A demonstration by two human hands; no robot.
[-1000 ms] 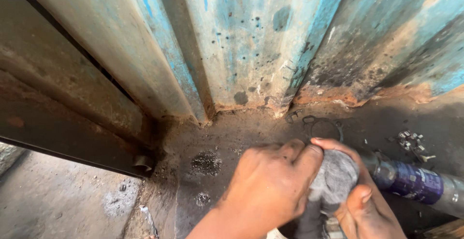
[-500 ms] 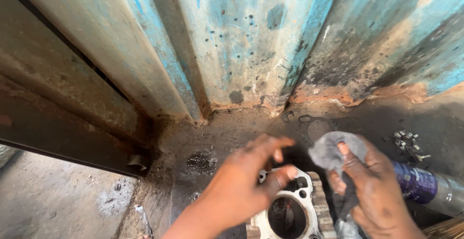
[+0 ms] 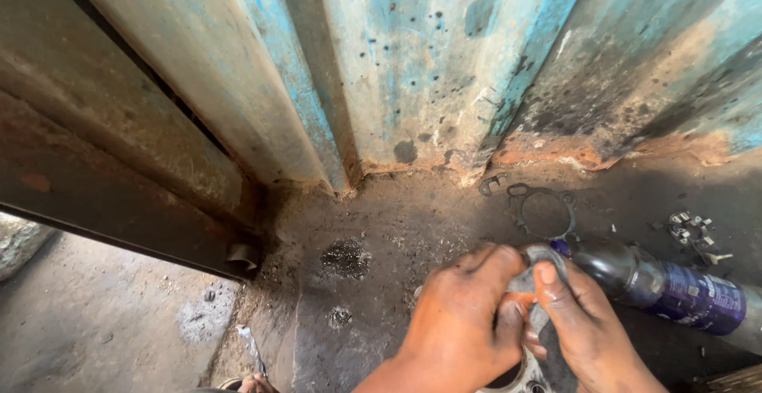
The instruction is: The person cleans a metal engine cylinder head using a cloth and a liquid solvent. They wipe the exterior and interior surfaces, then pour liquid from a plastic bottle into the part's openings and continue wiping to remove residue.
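Grimy concrete floor (image 3: 381, 226) — both hands (image 3: 508, 321) pinch crumpled grey rag (image 3: 533, 270).

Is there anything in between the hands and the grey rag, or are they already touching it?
Nothing visible stands between them. The left hand and the right hand both pinch the crumpled grey cloth rag directly, over a round metal engine part at the bottom edge. The dark spray can with the purple label lies off to the right.

Rusty, flaking blue-painted metal wall (image 3: 413, 67); grimy grey cloth (image 3: 533, 270); glossy bottle (image 3: 675, 290).
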